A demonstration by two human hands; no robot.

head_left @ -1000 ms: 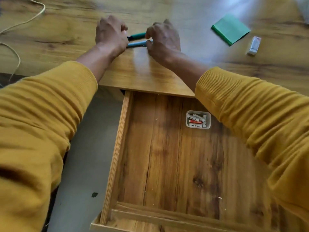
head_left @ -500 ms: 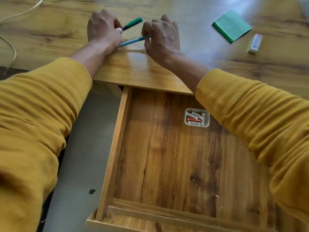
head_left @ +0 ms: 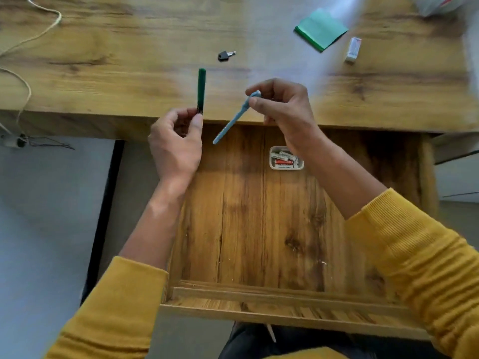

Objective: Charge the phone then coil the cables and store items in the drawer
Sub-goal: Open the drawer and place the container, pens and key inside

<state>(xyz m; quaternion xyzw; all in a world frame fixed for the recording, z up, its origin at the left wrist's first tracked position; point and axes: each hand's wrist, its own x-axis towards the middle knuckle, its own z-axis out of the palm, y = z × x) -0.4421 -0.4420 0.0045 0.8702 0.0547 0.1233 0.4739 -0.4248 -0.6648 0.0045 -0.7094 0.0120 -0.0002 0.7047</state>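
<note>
Pens lifted over the open drawer

Head view: the left hand (head_left: 176, 146) pinches the lower end of a dark green pen (head_left: 201, 90) between thumb and curled fingers, and the pen stands almost upright, its upper part seen against the wooden table (head_left: 116, 68). The right hand (head_left: 282, 110) pinches the top end of a light blue pen (head_left: 233, 120) between thumb and forefinger; the pen slants down and to the left, its free tip hanging over the far end of the open drawer (head_left: 285, 294). The two pens are apart, not touching. Both forearms wear mustard-yellow sleeves (head_left: 420, 268).

The drawer is pulled out below the table edge. On its wooden floor, near the far end, sits a small white tray (head_left: 300, 165) holding batteries (head_left: 283, 160); the right wrist partly covers it.

On the table lie a black-headed key (head_left: 225, 56), beyond the green pen, a green pad of paper (head_left: 321, 29) and, just to its right, a small white eraser-like block (head_left: 353, 50). A pale cable (head_left: 28, 42) trails across the left part of the table and down over its edge. A white bag-like thing (head_left: 438, 3) shows at the top right corner, too cropped to identify.
</note>
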